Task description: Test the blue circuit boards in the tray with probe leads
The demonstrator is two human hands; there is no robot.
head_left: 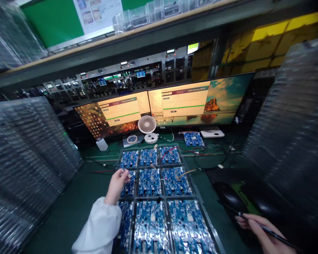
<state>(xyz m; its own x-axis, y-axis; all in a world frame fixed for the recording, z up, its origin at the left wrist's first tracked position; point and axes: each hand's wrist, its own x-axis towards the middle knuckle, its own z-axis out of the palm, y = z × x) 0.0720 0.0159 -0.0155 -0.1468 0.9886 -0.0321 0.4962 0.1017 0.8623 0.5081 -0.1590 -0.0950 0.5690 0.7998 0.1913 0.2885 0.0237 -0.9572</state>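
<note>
My left hand [118,184] curls on the circuit board [129,188] at its fingertips, grip unclear; my right hand [262,231] clamps a thin stick [254,224]. A careless tug could snag the red wire [167,152] just beyond.

Left hand [118,184]: my fingertips touch a circuit board [129,187] at the left edge of the tray [199,198].
Right hand [263,233]: I grip a thin pen [241,215].

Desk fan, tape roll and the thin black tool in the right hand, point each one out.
desk fan [147,124], head view, centre of its round grille.
tape roll [132,141], head view, near side of its ring.
thin black tool [233,209], head view, bare shaft towards its far end.
</note>
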